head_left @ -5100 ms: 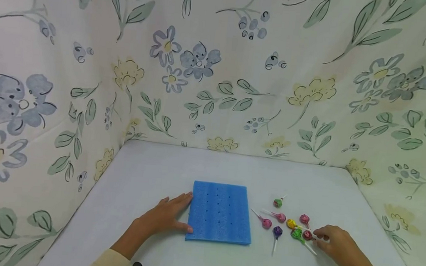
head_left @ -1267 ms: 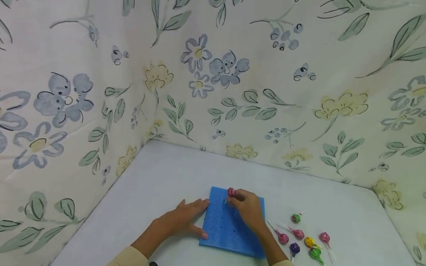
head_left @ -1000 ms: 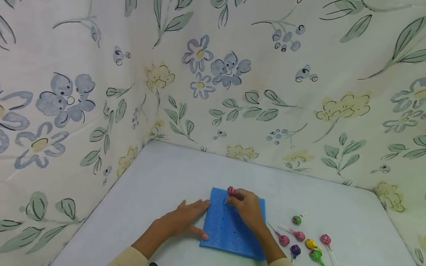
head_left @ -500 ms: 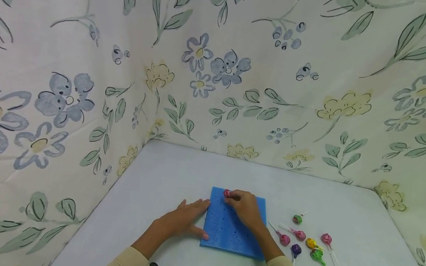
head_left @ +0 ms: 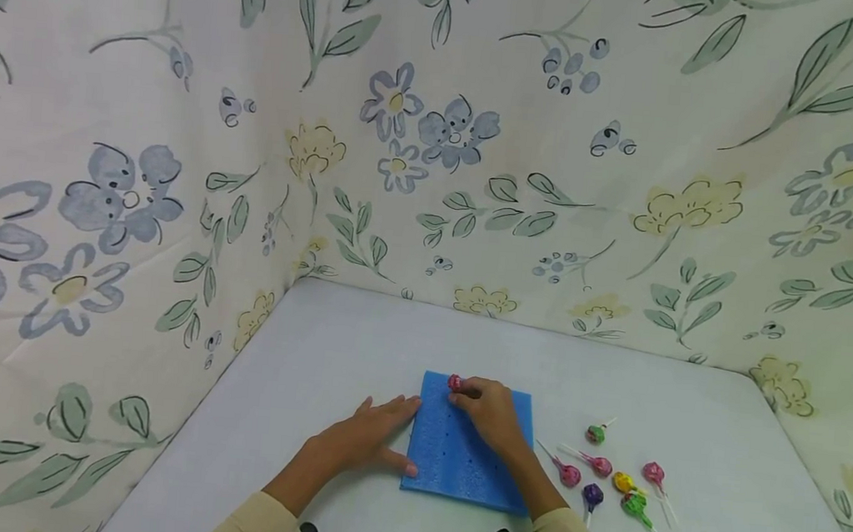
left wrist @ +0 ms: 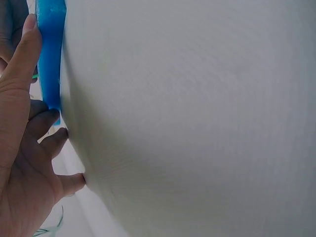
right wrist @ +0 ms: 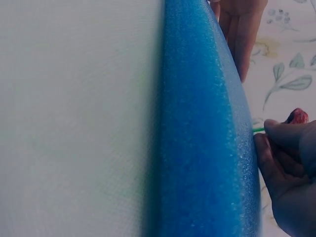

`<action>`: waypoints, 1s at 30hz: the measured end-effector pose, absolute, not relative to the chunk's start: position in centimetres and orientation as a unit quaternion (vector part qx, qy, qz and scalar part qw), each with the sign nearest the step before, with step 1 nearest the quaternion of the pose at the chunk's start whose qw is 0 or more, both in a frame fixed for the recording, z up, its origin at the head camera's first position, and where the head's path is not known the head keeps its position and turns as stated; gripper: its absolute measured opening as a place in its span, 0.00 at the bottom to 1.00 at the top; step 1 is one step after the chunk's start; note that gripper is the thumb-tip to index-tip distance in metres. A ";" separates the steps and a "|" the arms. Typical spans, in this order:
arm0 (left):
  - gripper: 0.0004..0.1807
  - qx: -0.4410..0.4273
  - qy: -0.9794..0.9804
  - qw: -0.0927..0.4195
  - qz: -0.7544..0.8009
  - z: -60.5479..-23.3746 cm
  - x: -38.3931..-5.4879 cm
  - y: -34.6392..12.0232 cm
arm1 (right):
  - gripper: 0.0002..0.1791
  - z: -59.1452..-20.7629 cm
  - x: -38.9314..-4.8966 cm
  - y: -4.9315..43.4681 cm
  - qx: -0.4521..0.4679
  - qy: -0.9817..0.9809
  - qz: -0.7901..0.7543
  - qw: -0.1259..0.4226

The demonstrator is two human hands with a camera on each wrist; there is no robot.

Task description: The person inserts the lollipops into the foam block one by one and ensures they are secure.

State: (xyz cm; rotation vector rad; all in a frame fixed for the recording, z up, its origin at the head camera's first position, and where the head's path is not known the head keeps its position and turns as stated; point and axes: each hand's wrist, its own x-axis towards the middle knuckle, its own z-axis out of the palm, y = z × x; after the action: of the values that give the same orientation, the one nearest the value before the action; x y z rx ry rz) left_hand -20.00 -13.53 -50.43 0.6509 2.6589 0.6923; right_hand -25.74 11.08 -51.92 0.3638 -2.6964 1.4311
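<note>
A blue foam block (head_left: 448, 472) with rows of small holes lies on the white table. My left hand (head_left: 362, 440) rests along its left edge, fingers extended and thumb at the near corner. Over the block's far left part, my right hand (head_left: 493, 413) pinches a red lollipop (head_left: 455, 383) between thumb and fingers. In the right wrist view the red wrapped head (right wrist: 298, 116) sticks out beyond the thumb, and its green stick (right wrist: 258, 130) meets the foam's top face. Some of the holes are hidden under the right hand.
Right of the block lie several loose lollipops, among them a purple one (head_left: 592, 495), a yellow one (head_left: 622, 482), a green one (head_left: 634, 505) and a pink one (head_left: 654, 473). Flower-printed cloth (head_left: 475, 220) hangs behind and beside the table.
My right hand has carried the red lollipop from the loose group leftward to the foam. Over the last second its head has dropped closer to the block. The left hand stays at the block's edge.
</note>
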 end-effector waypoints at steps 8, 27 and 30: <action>0.62 0.223 0.929 0.166 0.242 -50.6 -20.2 -13.3 | 0.07 -52.0 -25.5 11.3 0.119 -0.879 0.461 0.034; 0.62 0.222 0.927 0.171 0.251 -50.5 -20.1 -13.4 | 0.14 -50.1 -22.6 15.5 0.114 -0.865 0.486 0.044; 0.62 0.220 0.927 0.172 0.252 -50.6 -20.2 -13.4 | 0.15 -49.4 -21.9 16.7 0.104 -0.865 0.488 0.048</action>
State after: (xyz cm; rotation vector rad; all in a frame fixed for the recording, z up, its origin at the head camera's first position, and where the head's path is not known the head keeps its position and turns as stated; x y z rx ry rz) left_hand -20.22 -13.37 -50.62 0.6233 2.6309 0.7152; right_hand -21.94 16.71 -49.43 0.3171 -2.6377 1.4883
